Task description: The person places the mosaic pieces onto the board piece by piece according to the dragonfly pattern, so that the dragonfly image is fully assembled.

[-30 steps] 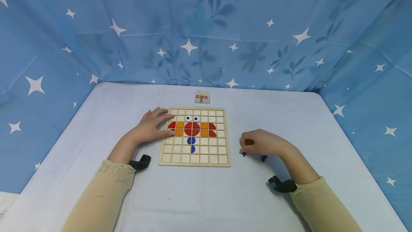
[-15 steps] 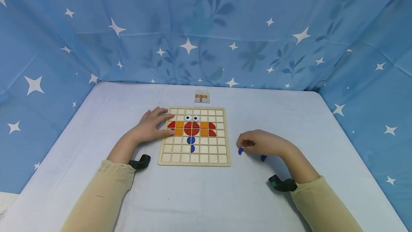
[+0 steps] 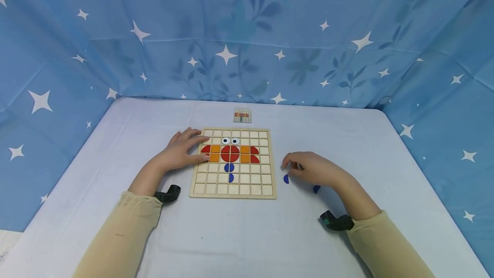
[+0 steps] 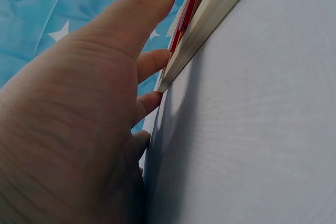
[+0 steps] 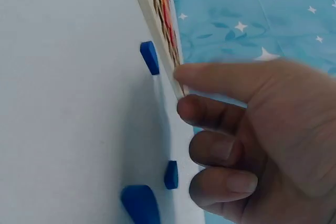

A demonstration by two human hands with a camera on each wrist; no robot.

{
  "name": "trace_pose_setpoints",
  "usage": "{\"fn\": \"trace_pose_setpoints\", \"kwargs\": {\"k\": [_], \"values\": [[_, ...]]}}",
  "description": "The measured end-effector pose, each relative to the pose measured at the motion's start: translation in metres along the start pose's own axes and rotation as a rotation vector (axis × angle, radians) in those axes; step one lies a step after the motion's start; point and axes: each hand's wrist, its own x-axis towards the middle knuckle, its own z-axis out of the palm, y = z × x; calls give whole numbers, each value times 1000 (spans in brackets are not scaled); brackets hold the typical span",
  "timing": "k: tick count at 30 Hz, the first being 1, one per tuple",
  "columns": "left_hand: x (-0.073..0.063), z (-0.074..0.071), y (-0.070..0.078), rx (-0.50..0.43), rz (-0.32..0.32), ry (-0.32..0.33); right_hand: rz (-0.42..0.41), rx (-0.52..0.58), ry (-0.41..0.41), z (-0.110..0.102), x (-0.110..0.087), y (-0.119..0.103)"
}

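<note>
A square wooden grid board (image 3: 234,195) carries red, orange and blue pieces and two eye pieces (image 3: 230,141). My left hand (image 3: 179,151) rests at its left edge, thumb and forefinger lying over the rim with fingers spread. Right of the board, a blue half-round piece (image 3: 286,179) lies on the table below the fingertips of my right hand (image 3: 314,167). That hand's fingers are loosely bent and hold nothing. A second blue piece (image 3: 316,189) shows beneath the hand. In the right wrist view, blue pieces (image 5: 149,57) lie on the cloth, one more partly hidden from the head view.
Behind the board lies a small picture card (image 3: 242,115) with a similar pattern. The table has a white cloth (image 3: 239,235), and a blue star-patterned curtain (image 3: 247,33) hangs around its back and sides.
My right hand has slid the blue half-round piece left toward the board and then come off it, rising slightly. The left hand has stayed on the board's edge.
</note>
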Motion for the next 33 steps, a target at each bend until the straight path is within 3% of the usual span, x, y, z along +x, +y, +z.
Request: {"fn": "trace_pose_setpoints", "kwargs": {"k": [6,17,33], "values": [[0,1,-1,5,1,3,32,35,-102,2,0,1],[1,2,-2,8,-13,-7,23,39,-101,3,0,2],[1,2,-1,12,-1,3,-72,-14,31,-2,2,-10]]}}
